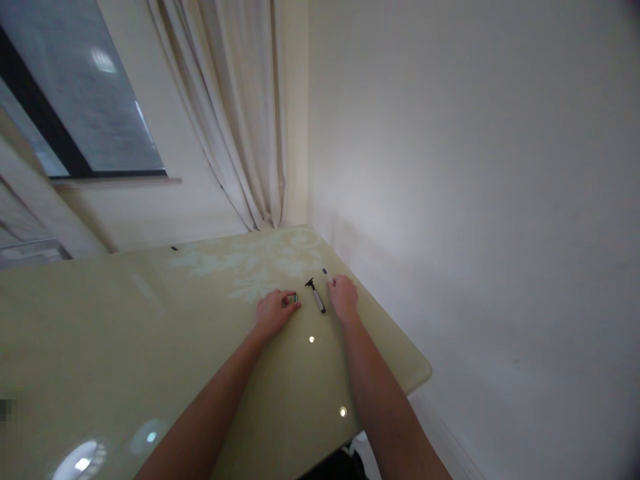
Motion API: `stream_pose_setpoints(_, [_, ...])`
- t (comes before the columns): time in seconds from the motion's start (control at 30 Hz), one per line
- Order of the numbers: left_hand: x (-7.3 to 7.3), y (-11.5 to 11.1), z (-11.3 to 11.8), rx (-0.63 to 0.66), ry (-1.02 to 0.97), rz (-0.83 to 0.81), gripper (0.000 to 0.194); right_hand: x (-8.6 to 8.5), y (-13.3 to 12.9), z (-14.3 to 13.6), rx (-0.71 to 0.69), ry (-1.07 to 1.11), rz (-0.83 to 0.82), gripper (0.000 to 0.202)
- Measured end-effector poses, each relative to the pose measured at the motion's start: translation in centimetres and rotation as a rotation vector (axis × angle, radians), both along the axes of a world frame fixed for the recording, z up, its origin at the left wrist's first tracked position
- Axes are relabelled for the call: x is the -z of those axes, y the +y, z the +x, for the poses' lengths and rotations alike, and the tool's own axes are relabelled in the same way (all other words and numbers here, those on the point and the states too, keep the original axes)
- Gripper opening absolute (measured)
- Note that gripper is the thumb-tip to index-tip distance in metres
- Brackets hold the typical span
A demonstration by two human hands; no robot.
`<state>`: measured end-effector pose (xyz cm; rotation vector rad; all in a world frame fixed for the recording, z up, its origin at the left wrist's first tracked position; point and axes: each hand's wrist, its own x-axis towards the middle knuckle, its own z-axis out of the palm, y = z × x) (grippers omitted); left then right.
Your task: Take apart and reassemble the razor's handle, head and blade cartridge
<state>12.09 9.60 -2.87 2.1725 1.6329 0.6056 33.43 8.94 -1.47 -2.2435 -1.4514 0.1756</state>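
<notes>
My left hand (275, 311) rests at the table with thumb and fingertips closed on a small piece (295, 298) with dark edges and a bit of green; it is too small to name surely. A razor (316, 296) with a dark head and a grey-and-black handle lies on the table between my two hands, touched by neither. To its right, my right hand (344, 297) is closed around a slim white stick (328, 275) with a dark tip, which points away from me. The rest of that stick is hidden in the fingers.
The glossy yellowish table (150, 333) has a pale floral pattern and lamp reflections. A small dark object (174, 249) lies near its far edge. A white wall (475, 200) runs along the right side; a curtain (240, 120) and a window (95, 87) are behind.
</notes>
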Motion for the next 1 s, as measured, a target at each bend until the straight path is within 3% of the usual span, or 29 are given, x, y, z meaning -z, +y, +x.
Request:
stream_pose_setpoints(0.43, [0.5,-0.1,0.2,-0.024,-0.01,0.029,0.039,0.0,0.5,0.8,-0.003,-0.028,0.012,0.022])
stream_pose_setpoints(0.63, [0.6,-0.2,0.2,-0.019,-0.023,0.022,0.043,-0.5,0.2,0.5,-0.006,-0.011,0.101,0.023])
stream_pose_setpoints(0.87, [0.9,-0.3,0.1,-0.004,-0.033,0.035,0.051,-1.9,-0.6,-2.8,-0.2,0.053,0.209,0.033])
stream_pose_setpoints(1.0, [0.9,-0.4,0.2,0.027,-0.033,0.046,0.037,-1.9,-1.3,-5.4,-0.313,0.061,0.182,0.034])
